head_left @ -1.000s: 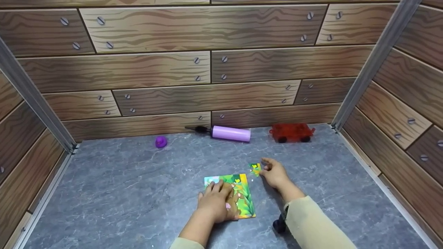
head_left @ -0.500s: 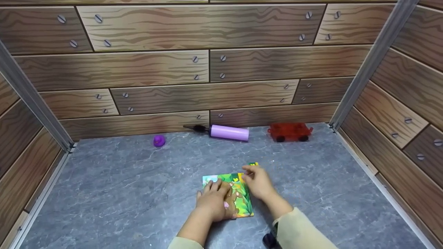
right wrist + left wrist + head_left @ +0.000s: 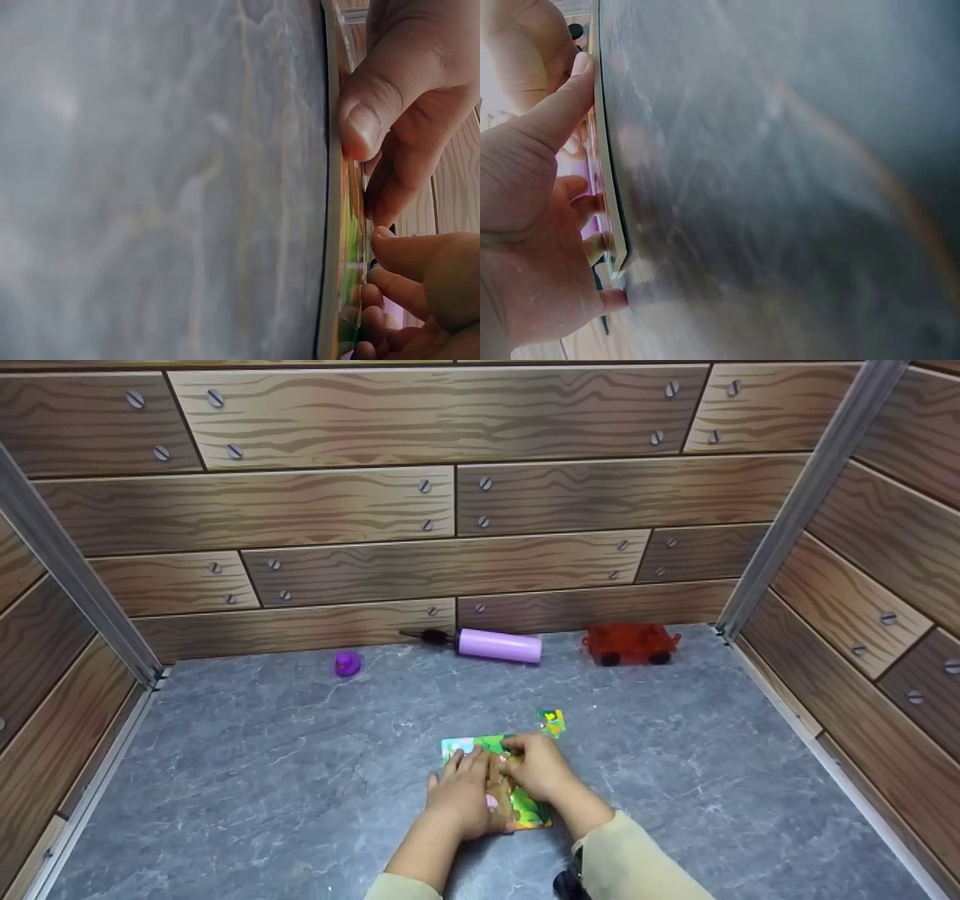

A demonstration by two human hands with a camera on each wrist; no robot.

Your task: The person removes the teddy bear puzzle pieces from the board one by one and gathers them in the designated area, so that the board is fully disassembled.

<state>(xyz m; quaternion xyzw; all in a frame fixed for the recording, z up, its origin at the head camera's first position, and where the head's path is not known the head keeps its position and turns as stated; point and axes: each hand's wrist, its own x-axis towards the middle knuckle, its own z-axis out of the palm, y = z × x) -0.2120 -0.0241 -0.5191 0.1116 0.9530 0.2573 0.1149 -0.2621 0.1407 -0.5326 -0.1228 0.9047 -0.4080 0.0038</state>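
A colourful picture puzzle board (image 3: 532, 811), green with a brown cartoon animal, lies on the grey floor. My left hand (image 3: 459, 799) rests on its left half, fingers spread; in the left wrist view its thumb (image 3: 566, 97) lies along the board's edge. My right hand (image 3: 541, 769) is over the upper right part, fingers bent and fingertips on the picture. From the right wrist, the thumb (image 3: 365, 127) touches the board's edge. Just beyond the board's upper right corner lies a small yellow-green puzzle piece (image 3: 553, 723). Both hands hide much of the picture.
Along the back wall stand a purple rubber duck (image 3: 347, 664), a lilac hand pump (image 3: 499, 646) with a black nozzle, and a red toy wagon (image 3: 630, 644). Wood-patterned walls (image 3: 337, 510) enclose the floor on the left, back and right.
My right hand has moved left and nearer, from beside the small puzzle piece onto the board's upper right part. The left hand has stayed on the board.
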